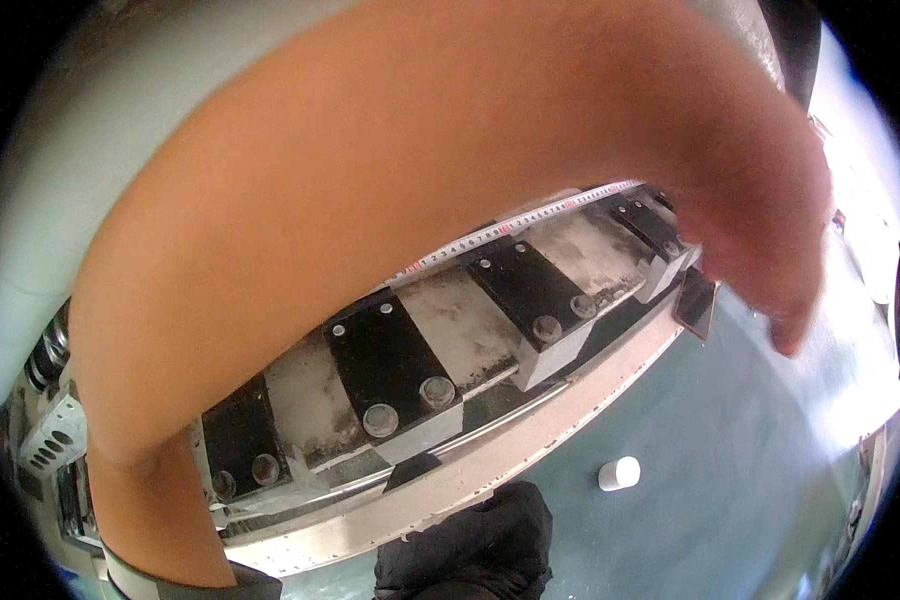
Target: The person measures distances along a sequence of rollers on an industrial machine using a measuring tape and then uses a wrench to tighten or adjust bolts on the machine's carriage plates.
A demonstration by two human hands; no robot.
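Observation:
My left arm reaches in from the lower left and bends across the picture. My left hand (755,215) is at the far right end of a long machine beam, blurred, with one finger pointing down and reddish fingertips next to the last bracket. What it grips, if anything, is hidden. A white tape measure blade (470,240) with black and red marks runs along the beam and passes behind my forearm and wrist. Below it, black plates (385,350) are bolted across the pale, stained beam. A dark, flat rectangular thing (697,303) sits just below the fingertips. My right hand is out of view.
A cream metal rail (530,430) with chipped edges curves along the beam's near side. On the green floor (690,400) lies a small white cylinder (620,473). My dark-clothed leg (470,540) is at the bottom. A perforated metal bracket (55,437) stands at the left.

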